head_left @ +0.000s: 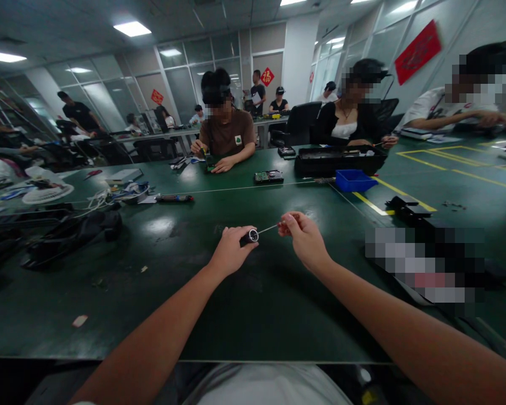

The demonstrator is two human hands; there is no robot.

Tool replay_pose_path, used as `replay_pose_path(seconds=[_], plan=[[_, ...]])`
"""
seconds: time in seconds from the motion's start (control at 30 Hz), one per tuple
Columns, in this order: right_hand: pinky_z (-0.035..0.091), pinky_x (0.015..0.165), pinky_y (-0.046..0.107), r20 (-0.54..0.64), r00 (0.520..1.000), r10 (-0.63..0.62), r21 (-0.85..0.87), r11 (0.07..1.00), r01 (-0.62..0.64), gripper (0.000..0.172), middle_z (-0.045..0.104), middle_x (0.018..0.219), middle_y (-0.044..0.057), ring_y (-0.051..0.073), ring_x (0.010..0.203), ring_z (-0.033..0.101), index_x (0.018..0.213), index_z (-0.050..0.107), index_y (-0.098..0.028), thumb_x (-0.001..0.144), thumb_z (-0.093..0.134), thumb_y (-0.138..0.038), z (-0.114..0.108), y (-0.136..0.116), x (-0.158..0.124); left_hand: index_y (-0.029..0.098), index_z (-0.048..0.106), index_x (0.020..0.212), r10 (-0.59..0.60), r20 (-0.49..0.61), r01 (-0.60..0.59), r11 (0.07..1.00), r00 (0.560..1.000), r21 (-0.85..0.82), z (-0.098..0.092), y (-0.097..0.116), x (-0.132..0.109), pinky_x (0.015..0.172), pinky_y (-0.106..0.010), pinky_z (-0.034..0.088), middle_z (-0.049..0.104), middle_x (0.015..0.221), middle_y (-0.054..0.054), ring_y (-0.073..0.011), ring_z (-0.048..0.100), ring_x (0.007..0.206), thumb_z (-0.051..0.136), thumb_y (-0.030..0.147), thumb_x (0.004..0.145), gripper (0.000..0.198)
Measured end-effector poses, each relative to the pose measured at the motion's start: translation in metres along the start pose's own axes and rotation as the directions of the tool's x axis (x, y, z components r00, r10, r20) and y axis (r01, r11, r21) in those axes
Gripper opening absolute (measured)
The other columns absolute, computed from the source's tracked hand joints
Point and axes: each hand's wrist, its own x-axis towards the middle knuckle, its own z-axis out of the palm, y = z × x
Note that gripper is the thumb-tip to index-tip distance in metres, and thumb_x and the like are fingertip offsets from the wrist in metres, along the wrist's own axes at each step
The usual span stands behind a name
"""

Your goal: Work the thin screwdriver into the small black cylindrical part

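Cylinder (249,238), short and dark with a pale ring round its end, sits in the left hand (230,250) above the near middle of the desk (253,320), its ringed end turned toward the viewer. The fingers of that hand close around it. A thin metal rod (269,228) runs between the cylinder's end and the right hand (304,236), whose thumb and fingers pinch the rod's far end. Whether the rod enters the cylinder or only touches it, I cannot tell.

Near the desk's front edge, to the left, lies a small pale scrap (80,321). Farther left is a crumpled black bag (76,239), with a slim dark tool (175,198) beyond it and a white round grille (47,194) near the far left. Past the hands lies a boxy unit with a green board (269,177); to its right stand a blue tray (354,180) and, just behind that, a long black case (339,163).

Across the desk, a person in a brown shirt (227,132) holds a yellow-and-black tool (203,151) upright. Another in a black top (349,121) sits behind the case.
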Motion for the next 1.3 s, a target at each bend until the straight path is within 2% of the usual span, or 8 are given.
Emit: replay_pose_path(seconds=[0.33,0.53,0.7,0.8,0.93,1.07,1.17,1.3], plan=[[0.052,0.069,0.033,0.033,0.997,-0.062,-0.13,0.989,0.066,0.029,0.07,0.074,0.004,0.017,0.068,0.066,0.087,0.064,-0.019,0.091,0.059,-0.047,-0.001,-0.016,-0.005,0.025,0.065,0.12,-0.002,0.006,0.002,1.0,1.0,-0.002,0.001,-0.002,0.0,0.106,-0.047,0.036,0.068,0.119,-0.005,-0.0254,0.058,0.109,0.069,0.027,0.086,0.034],[0.041,0.051,0.029,-0.003,0.999,-0.053,-0.339,0.94,0.049,0.037,0.062,0.055,-0.001,0.015,0.05,0.056,0.068,0.059,-0.022,0.084,0.066,-0.055,-0.003,-0.02,-0.008,0.025,0.064,0.121,0.006,0.018,-0.007,1.0,1.0,0.023,0.001,-0.003,0.0,0.108,-0.049,0.034,0.068,0.119,-0.005,-0.026,0.059,0.111,0.069,0.027,0.086,0.035],[0.045,0.058,0.03,0.084,0.988,-0.132,-0.315,0.937,0.152,0.023,0.067,0.07,0.001,0.017,0.062,0.062,0.093,0.063,-0.022,0.093,0.055,-0.044,-0.003,-0.02,-0.01,0.025,0.065,0.12,0.008,0.033,-0.008,1.0,0.999,0.019,0.0,-0.002,-0.001,0.105,-0.048,0.037,0.069,0.113,-0.005,-0.0255,0.059,0.105,0.069,0.027,0.087,0.034],[0.043,0.059,0.03,0.107,0.987,-0.118,-0.315,0.938,0.146,0.028,0.061,0.064,-0.001,0.016,0.059,0.059,0.089,0.062,-0.022,0.097,0.048,-0.046,-0.003,-0.019,-0.011,0.026,0.065,0.121,0.008,0.04,-0.009,1.0,0.999,0.017,0.001,-0.002,-0.001,0.107,-0.049,0.034,0.069,0.113,-0.004,-0.0252,0.058,0.106,0.069,0.026,0.086,0.034],[0.04,0.058,0.031,0.043,0.991,-0.127,-0.377,0.917,0.133,0.037,0.059,0.063,-0.001,0.017,0.058,0.055,0.082,0.063,-0.022,0.098,0.044,-0.05,-0.003,-0.015,-0.009,0.027,0.064,0.122,0.009,0.06,-0.009,1.0,0.998,0.013,0.003,-0.003,-0.001,0.11,-0.051,0.031,0.069,0.113,-0.003,-0.025,0.058,0.108,0.069,0.028,0.087,0.035],[0.046,0.064,0.031,-0.013,0.997,-0.08,-0.174,0.982,0.077,0.024,0.066,0.078,0.002,0.018,0.069,0.059,0.094,0.062,-0.021,0.094,0.052,-0.043,0.002,-0.009,-0.007,0.026,0.063,0.122,0.002,0.037,-0.004,1.0,0.999,0.028,0.003,-0.004,0.0,0.107,-0.05,0.033,0.068,0.116,-0.004,-0.0261,0.058,0.109,0.068,0.028,0.088,0.035],[0.05,0.07,0.033,-0.021,1.0,-0.022,-0.027,0.999,0.022,0.026,0.067,0.083,0.004,0.018,0.073,0.06,0.094,0.064,-0.02,0.09,0.058,-0.044,0.005,-0.005,-0.004,0.024,0.063,0.122,-0.014,0.003,0.014,0.999,1.0,0.036,0.002,-0.001,0.0,0.105,-0.049,0.036,0.068,0.119,-0.006,-0.0267,0.058,0.109,0.066,0.027,0.089,0.034],[0.054,0.071,0.036,-0.012,0.987,0.162,0.239,0.959,-0.155,0.03,0.063,0.074,0.002,0.017,0.066,0.059,0.085,0.064,-0.021,0.086,0.061,-0.051,-0.001,0.004,0.007,0.027,0.061,0.124,0.034,0.022,-0.034,0.999,0.999,0.029,0.001,0.004,-0.001,0.113,-0.053,0.029,0.066,0.123,-0.005,-0.0259,0.056,0.116,0.063,0.024,0.091,0.034]])
